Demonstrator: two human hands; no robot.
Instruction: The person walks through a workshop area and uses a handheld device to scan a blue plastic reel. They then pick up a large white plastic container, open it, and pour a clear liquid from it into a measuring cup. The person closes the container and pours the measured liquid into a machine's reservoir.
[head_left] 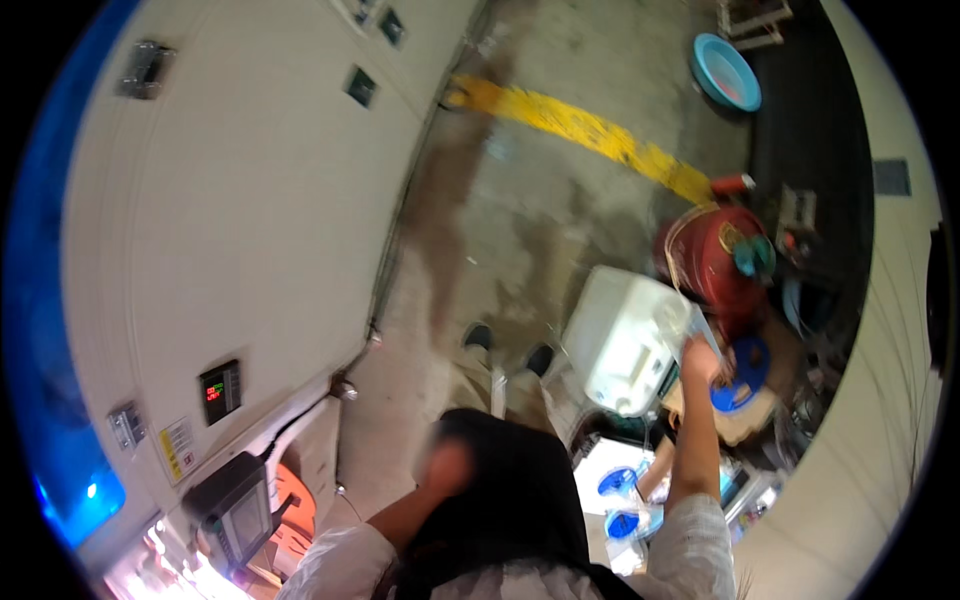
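The left hand [448, 468] hangs blurred in front of the black apron [505, 490], and whether its fingers are spread or curled I cannot tell; right of it, the white plastic container [608, 335] sits tilted beside the red drum [722, 262]; the right hand [704, 362] is at the container's right edge, fingers bent, its grip unclear; the step looks like handling the container one-handed; the next move seems to call for a sure hold on that edge
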